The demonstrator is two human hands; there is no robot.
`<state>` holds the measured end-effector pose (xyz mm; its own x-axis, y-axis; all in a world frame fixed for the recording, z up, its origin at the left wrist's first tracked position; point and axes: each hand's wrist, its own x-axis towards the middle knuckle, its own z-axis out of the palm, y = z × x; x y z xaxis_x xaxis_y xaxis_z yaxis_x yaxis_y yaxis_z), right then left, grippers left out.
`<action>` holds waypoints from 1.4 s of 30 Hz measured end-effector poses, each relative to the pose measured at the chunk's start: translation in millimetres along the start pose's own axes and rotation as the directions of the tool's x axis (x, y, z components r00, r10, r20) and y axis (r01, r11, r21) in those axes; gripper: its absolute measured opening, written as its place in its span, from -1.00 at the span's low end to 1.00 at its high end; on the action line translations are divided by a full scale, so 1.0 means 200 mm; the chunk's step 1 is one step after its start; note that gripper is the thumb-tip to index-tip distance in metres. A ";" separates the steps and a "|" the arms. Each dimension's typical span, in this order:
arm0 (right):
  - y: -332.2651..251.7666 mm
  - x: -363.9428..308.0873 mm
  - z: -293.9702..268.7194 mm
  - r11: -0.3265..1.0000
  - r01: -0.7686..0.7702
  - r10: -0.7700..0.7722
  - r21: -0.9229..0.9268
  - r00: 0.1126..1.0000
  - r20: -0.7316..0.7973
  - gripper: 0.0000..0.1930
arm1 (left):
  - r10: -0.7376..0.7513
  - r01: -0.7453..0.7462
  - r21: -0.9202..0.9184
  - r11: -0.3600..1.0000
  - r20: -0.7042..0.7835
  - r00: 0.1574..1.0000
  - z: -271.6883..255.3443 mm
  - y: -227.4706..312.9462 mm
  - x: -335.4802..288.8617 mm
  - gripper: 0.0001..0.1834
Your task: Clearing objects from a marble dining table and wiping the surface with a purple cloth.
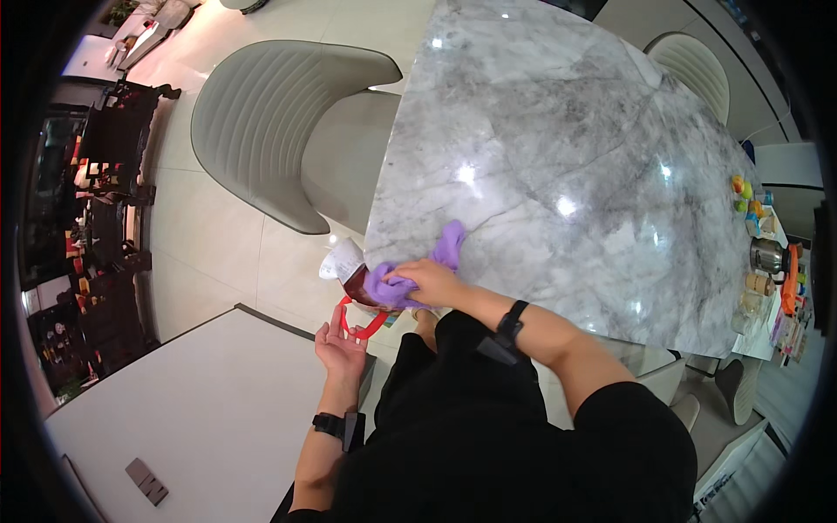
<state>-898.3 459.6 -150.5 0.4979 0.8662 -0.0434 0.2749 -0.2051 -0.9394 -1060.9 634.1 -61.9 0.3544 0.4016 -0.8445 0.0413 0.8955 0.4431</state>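
At the near left corner of the marble table, my right hand [429, 281] is closed on a bunched purple cloth [449, 247]. One end of the cloth lies on the tabletop and the rest hangs at the edge. Just beyond the table's left edge is a bag with a white flap [342, 260] and a dark red inside, partly covered by the cloth. My left hand [342, 346], palm up, holds the bag's red strap handle [373, 327] at its fingers. The bag's lower part is mostly hidden.
The marble table [523, 113] fills the right side. A grey padded chair [261, 131] stands at its left edge. A white cabinet top [209, 410] lies at lower left. Bottles, a steel flask [767, 255] and small items crowd a side counter at far right.
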 end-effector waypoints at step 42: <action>0.98 -1.78 -1.44 0.672 -0.604 0.364 0.428 -0.233 -0.902 -0.43 | -0.032 0.030 -0.102 0.994 -0.020 0.999 0.06 0.01 0.17 -0.46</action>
<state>-785.7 -20.7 -222.0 0.7255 -0.6878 -0.0253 -0.4680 -0.4660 -0.7509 -1038.3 647.8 -85.6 0.3338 0.3763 -0.8643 -0.0437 0.9220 0.3846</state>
